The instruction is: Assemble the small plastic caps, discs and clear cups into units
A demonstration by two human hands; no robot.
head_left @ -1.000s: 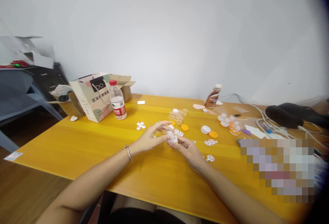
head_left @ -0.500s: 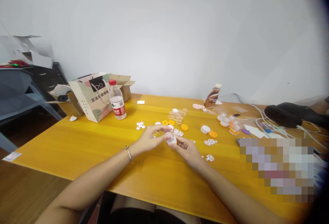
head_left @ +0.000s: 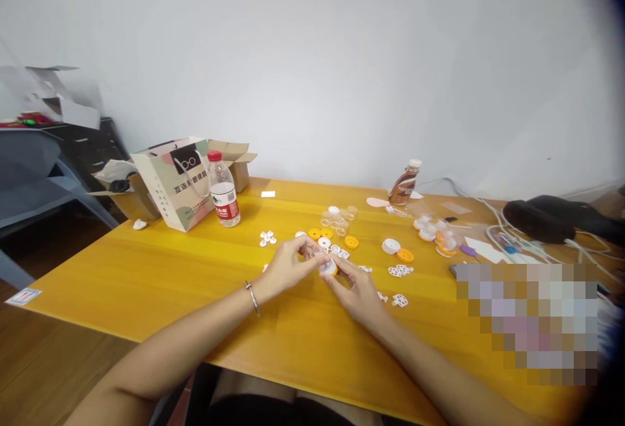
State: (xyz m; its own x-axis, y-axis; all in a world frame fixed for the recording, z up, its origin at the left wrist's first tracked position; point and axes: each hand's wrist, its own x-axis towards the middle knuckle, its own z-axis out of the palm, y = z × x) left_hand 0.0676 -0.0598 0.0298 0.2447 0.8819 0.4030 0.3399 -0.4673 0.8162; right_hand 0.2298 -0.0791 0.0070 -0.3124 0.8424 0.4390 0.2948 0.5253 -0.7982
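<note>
A small round plastic piece (head_left: 328,267), clear and white above with an orange base, is held just over the table between my two hands. My left hand (head_left: 291,264), with a bracelet at the wrist, pinches its clear upper part between thumb and fingers. My right hand (head_left: 360,290) grips the orange edge from the other side; its fingers partly hide the piece. Just behind the hands lie orange discs (head_left: 351,242), a white ring (head_left: 324,242) and white perforated flat parts (head_left: 338,252). More such flat parts (head_left: 400,271) rest to the right of my right hand.
Clear round covers (head_left: 336,222) sit farther back, and small white parts (head_left: 267,238) lie left. A water bottle (head_left: 224,191) and paper bag (head_left: 174,185) stand at left. A brown drink bottle (head_left: 405,183), finished-looking round pieces (head_left: 430,227) and cables (head_left: 508,230) occupy the right.
My left fingers have come down and closer around the top of the round piece. The right hand has shifted slightly, its fingers now lying more over the piece.
</note>
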